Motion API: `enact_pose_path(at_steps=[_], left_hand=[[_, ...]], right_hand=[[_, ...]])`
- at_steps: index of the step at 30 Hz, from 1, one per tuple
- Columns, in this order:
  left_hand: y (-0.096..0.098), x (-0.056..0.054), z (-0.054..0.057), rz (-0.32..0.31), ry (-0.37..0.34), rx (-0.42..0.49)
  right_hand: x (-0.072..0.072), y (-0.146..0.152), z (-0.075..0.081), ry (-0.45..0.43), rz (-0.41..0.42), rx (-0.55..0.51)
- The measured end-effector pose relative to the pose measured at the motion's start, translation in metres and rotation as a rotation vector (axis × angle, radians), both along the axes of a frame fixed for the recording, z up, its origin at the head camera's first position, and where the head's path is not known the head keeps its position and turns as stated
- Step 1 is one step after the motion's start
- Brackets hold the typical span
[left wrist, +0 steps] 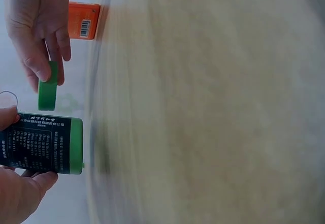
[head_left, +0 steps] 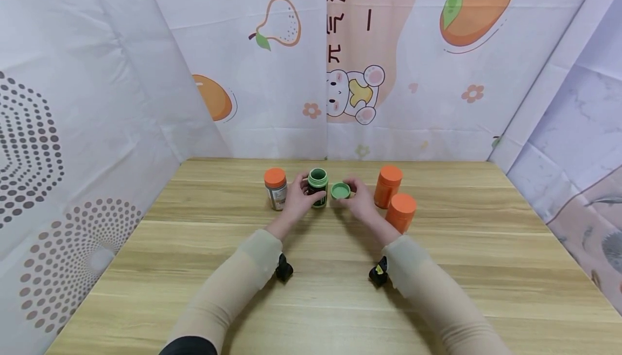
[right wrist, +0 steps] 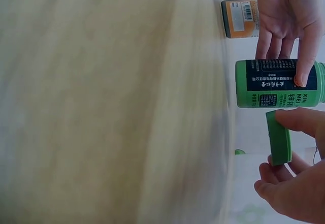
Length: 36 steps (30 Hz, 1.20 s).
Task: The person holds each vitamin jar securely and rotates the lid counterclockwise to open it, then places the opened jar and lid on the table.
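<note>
My left hand [head_left: 297, 198] holds an uncapped green bottle [head_left: 318, 182] with a dark label, thumb on one side and fingers on the other. The bottle stands upright with its round mouth showing, its base close to the wooden table. To its right, my right hand [head_left: 360, 200] pinches the green lid [head_left: 340, 191] by its edge. A small gap separates lid and bottle in the head view. The right wrist view shows the lid [right wrist: 279, 138] between thumb and fingers, beside the bottle [right wrist: 271, 87]. Both also appear in the left wrist view, the bottle [left wrist: 40, 142] with white print.
Left of my left hand stands a jar with an orange lid [head_left: 275, 178] and a greyish label. Two orange bottles stand by my right hand and forearm, one farther back [head_left: 389, 185] and one nearer [head_left: 401, 210]. A printed curtain [head_left: 272, 85] hangs behind the table [head_left: 330, 312].
</note>
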<state>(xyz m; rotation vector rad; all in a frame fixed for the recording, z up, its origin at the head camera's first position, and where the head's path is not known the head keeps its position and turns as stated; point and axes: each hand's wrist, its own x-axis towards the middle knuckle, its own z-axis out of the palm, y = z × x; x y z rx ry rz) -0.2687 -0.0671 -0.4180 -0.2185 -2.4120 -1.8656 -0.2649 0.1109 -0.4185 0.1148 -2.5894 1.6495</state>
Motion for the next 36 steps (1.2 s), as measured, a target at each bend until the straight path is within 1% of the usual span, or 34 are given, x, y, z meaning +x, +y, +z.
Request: enact_pose_path(at_steps=[4, 11, 17, 21, 24, 28, 32, 36], left_hand=[[0.0, 0.0, -0.002, 0.016, -0.021, -0.016], [-0.001, -0.001, -0.004, 0.015, -0.03, -0.016], [-0.001, -0.001, -0.006, 0.018, -0.042, -0.007], [-0.001, 0.0, -0.005, 0.012, -0.058, -0.006], [-0.002, 0.001, -0.004, 0.004, -0.065, -0.003], [-0.003, 0.001, -0.003, 0.001, -0.066, -0.003], [-0.003, 0.001, -0.003, 0.004, -0.066, -0.005], [-0.003, 0.0, -0.002, -0.001, -0.065, -0.006]], right_hand=[[0.001, 0.0, -0.001, -0.022, 0.004, 0.035], [-0.001, 0.002, -0.003, -0.048, 0.012, 0.059], [-0.005, 0.003, -0.004, -0.076, 0.055, 0.152], [-0.006, 0.004, -0.006, -0.096, 0.084, 0.192], [-0.005, 0.007, -0.008, -0.102, 0.114, 0.196], [-0.007, 0.009, -0.01, -0.09, 0.145, 0.193], [-0.01, 0.01, -0.011, -0.089, 0.157, 0.188], [-0.011, 0.011, -0.011, -0.103, 0.157, 0.205]])
